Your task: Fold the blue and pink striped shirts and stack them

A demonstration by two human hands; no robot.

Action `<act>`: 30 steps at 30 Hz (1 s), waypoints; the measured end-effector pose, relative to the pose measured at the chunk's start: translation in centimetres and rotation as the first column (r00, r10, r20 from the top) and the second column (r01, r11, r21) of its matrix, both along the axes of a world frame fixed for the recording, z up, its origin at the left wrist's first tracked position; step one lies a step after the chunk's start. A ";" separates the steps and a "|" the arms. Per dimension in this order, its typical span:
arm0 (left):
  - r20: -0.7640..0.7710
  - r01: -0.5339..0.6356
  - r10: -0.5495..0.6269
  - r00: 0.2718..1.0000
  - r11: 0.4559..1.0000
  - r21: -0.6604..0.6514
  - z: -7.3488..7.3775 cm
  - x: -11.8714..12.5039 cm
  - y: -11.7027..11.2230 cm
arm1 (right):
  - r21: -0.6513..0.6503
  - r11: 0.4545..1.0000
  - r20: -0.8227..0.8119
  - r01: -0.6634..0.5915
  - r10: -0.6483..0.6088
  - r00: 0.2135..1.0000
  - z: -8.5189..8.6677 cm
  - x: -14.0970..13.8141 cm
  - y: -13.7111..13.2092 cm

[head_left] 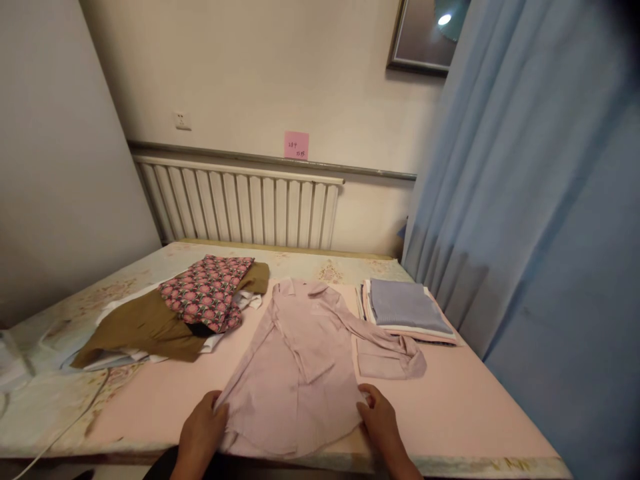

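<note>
Shirt point(320, 407), pale mauve, is lying spread on the pink mat point(435, 413), right of the garment heap point(175, 320) and extending nearer than the folded stack point(407, 307) at right. Left hand point(204, 423) is pinching its near left edge, thumb against fingers; right hand point(381, 417) is pinching its near right edge.

Risk (judged): cloth is looking thin and slippery, so uneven pulling could be skewing the hem point(290, 450) and creasing the body. Hem is reaching the near edge of the table point(55, 403); slack could be sliding over. Right sleeve point(415, 357) is trailing outward, doubling back at its end just nearer than the stack; a sideways drag could be bunching it or nudging the stack.

Orientation: collar point(285, 287) is pointing far, toward the radiator point(240, 203); hem is facing near. Long axis is running near to far, almost straight, with right sleeve branching rightward.
</note>
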State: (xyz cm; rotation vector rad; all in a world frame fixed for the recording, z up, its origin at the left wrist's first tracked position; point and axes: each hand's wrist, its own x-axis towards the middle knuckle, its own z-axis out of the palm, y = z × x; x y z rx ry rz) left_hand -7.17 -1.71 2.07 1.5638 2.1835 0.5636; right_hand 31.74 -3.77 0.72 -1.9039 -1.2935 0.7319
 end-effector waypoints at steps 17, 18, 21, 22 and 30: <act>-0.050 -0.075 0.079 0.996 0.994 0.084 -0.1 -0.1 -0.8 | -0.002 0.980 0.167 -0.199 0.196 0.966 0.8 0.8 -1.5; -0.103 -0.068 0.077 0.992 0.993 0.093 0.0 0.0 -1.1 | -0.011 0.978 0.172 -0.207 0.206 0.963 0.6 0.8 -1.6; -0.369 -0.035 0.094 0.925 0.986 0.164 0.4 0.6 -1.6 | -0.012 0.978 0.192 -0.210 0.208 0.959 0.1 1.1 -1.3; -0.449 -0.011 0.102 0.888 0.979 0.201 0.5 1.0 -1.6 | 0.000 0.980 0.199 -0.199 0.195 0.960 0.0 1.3 -1.0; -0.456 0.370 -0.185 0.871 0.856 0.361 -1.9 6.9 3.1 | 0.105 0.985 0.125 -0.140 0.127 0.984 3.9 3.2 4.6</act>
